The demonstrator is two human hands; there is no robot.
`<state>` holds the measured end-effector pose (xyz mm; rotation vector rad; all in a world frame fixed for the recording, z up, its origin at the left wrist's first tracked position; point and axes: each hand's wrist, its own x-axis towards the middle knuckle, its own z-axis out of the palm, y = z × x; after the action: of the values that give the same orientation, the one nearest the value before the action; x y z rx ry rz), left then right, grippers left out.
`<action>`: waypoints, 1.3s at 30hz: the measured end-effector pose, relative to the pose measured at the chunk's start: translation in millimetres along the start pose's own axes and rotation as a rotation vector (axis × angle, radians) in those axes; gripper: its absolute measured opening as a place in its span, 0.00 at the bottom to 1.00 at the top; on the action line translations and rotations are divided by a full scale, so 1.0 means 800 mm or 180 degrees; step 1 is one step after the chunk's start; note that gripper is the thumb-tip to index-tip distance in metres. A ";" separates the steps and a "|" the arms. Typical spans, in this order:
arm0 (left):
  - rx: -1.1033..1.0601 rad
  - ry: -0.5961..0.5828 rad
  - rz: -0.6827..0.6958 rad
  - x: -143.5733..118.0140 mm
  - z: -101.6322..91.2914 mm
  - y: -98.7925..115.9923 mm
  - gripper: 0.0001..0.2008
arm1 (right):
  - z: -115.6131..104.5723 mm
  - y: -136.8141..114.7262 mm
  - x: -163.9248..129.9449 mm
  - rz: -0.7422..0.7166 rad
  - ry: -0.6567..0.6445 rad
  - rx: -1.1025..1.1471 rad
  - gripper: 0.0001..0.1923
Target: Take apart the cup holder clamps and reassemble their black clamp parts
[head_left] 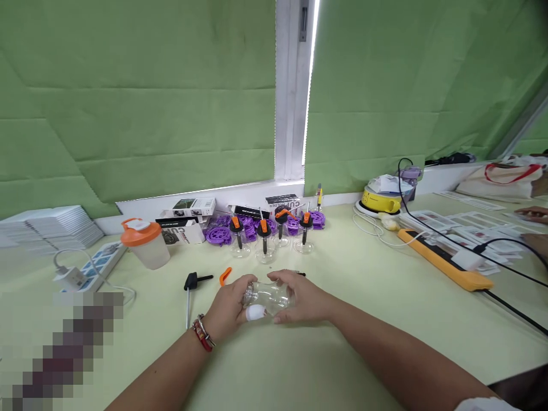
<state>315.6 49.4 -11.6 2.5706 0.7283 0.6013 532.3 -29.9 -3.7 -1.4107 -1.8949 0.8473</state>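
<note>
A clear empty jar (270, 295) lies on its side between my hands, its threaded neck towards the left. The fingers of my left hand (229, 302) close round the neck end; its thumb has a white wrap. My right hand (307, 297) grips the base end. Left of my left hand lies a black fitting (192, 281) with a metal rod. Near it is an orange lever piece (225, 276). A thin dark spiral piece (297, 272) shows partly behind my right hand. Beyond stand several similar clear jars (265, 251) with black tops and orange levers.
Purple plastic parts (219, 235) and cup-holder boxes (188, 231) line the back. An orange-lidded shaker (148, 245) and white power strip (100, 260) are left. At right are an orange-black power strip (445, 260), cables, a yellow pot (381, 200) and another person's hand (533, 214).
</note>
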 end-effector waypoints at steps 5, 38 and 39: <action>-0.0204 0.0375 -0.0167 0.001 -0.008 -0.013 0.27 | -0.024 0.019 -0.005 0.0207 0.0427 0.0240 0.40; 0.0117 0.2590 -0.0154 0.047 -0.076 0.027 0.15 | -0.047 -0.003 -0.016 0.0011 0.0968 0.2192 0.26; -0.0144 0.2376 0.0023 0.028 -0.066 0.039 0.16 | -0.031 -0.016 -0.012 0.0174 0.0488 0.2898 0.29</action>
<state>318.8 51.0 53.4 2.2740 0.9034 1.5922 547.1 -38.9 20.3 -0.9071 -1.0956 1.3477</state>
